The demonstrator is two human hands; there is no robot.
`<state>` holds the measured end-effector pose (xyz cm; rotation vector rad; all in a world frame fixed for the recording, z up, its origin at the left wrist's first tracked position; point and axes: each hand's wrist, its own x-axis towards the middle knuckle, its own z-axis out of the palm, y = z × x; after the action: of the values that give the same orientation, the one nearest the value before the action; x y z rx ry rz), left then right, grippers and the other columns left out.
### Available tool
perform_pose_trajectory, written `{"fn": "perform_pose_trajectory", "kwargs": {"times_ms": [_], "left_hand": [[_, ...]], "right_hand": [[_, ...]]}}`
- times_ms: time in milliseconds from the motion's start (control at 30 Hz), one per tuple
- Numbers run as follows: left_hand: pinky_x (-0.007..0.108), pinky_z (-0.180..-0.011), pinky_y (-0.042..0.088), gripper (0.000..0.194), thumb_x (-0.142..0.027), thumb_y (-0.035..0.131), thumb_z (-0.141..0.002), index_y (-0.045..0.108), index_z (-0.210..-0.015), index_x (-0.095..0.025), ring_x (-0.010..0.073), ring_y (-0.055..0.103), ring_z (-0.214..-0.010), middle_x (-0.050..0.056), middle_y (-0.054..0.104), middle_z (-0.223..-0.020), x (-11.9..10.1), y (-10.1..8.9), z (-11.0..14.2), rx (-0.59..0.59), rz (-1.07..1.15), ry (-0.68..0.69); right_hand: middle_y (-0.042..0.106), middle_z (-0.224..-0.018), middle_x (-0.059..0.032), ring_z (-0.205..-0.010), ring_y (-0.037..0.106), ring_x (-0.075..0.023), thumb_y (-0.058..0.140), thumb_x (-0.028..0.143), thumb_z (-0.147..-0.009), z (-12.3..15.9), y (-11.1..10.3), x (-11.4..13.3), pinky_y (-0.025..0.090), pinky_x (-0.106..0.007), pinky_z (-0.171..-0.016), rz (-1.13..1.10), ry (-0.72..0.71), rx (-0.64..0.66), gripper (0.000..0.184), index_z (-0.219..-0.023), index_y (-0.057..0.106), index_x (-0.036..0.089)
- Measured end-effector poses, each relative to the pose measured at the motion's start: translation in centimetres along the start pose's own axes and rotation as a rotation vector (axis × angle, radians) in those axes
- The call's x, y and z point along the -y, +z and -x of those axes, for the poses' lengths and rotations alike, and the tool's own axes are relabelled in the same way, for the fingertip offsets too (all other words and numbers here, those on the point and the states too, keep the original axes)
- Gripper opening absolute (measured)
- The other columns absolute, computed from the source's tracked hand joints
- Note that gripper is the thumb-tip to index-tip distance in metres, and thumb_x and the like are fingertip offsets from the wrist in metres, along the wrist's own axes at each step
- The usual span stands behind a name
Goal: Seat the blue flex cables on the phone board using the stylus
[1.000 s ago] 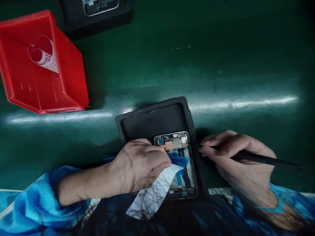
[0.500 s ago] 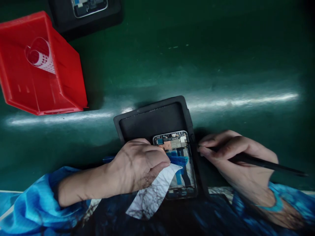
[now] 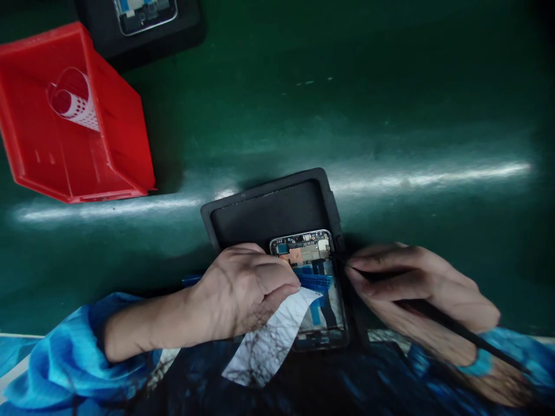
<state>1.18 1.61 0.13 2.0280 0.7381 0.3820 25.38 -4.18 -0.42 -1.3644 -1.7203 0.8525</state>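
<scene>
An opened phone (image 3: 318,271) with bare circuit parts lies in a black holder tray (image 3: 269,211) on the green mat. My left hand (image 3: 247,289) rests on the phone's left side, fingers curled and pinching a white paper strip (image 3: 269,344) that trails toward me, beside a blue strip (image 3: 318,281) across the phone. My right hand (image 3: 416,289) is just right of the phone, fingers closed round a thin black stick tool (image 3: 455,329), its tip at the phone's right edge.
A red plastic bin (image 3: 108,127) holding a curled perforated white strip (image 3: 71,101) stands at the far left. Behind it sits a second black holder (image 3: 143,29) with another opened phone. Blue sleeves cover both my forearms.
My right hand has turned, so the stick tool's rear end swung down toward me. The left hand has stayed put. The view has shifted slightly.
</scene>
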Motion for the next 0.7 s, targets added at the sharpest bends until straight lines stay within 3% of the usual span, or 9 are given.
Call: {"fn": "perform_pose_trajectory", "kwargs": {"times_ms": [233,367,500,700], "left_hand": [[0.024,-0.073,0.051,0.009,-0.017,0.056,-0.09,0.063,-0.084,-0.018,0.0096,0.068,-0.068,-0.002,0.074,-0.082,-0.3,-0.1,-0.3,-0.003,0.033,-0.027],[0.023,-0.072,0.051,0.009,-0.017,0.058,-0.088,0.064,-0.082,-0.017,0.0096,0.069,-0.068,-0.003,0.074,-0.079,-0.4,-0.2,-0.5,-0.009,0.057,-0.052],[0.021,-0.071,0.051,0.008,-0.014,0.06,-0.087,0.065,-0.081,-0.016,0.0085,0.069,-0.069,-0.003,0.074,-0.08,-0.5,-0.2,-0.6,-0.019,0.054,-0.049],[0.022,-0.072,0.052,0.009,-0.015,0.059,-0.087,0.063,-0.081,-0.019,0.0095,0.069,-0.069,-0.004,0.075,-0.08,-0.6,-0.2,-0.6,-0.015,0.049,-0.072]], "right_hand": [[0.064,-0.075,0.0005,-0.065,0.066,-0.0182,0.073,0.006,-0.064,-0.5,-0.2,0.4,0.063,-0.035,-0.054,-0.135,0.117,-0.166,0.027,-0.067,0.057,0.028],[0.065,-0.067,-0.0012,-0.057,0.068,-0.0169,0.066,0.013,-0.075,-1.2,-0.3,1.0,0.063,-0.028,-0.049,-0.288,-0.004,0.037,0.016,-0.068,0.059,0.026],[0.069,-0.067,-0.004,-0.064,0.073,-0.0204,0.057,0.014,-0.083,-1.6,0.1,1.6,0.064,-0.026,-0.054,-0.306,-0.076,0.209,0.015,-0.074,0.059,0.025],[0.07,-0.067,-0.0036,-0.066,0.074,-0.0202,0.055,0.022,-0.087,-1.0,0.3,1.5,0.063,-0.025,-0.053,-0.224,-0.078,0.222,0.013,-0.077,0.06,0.028]]}}
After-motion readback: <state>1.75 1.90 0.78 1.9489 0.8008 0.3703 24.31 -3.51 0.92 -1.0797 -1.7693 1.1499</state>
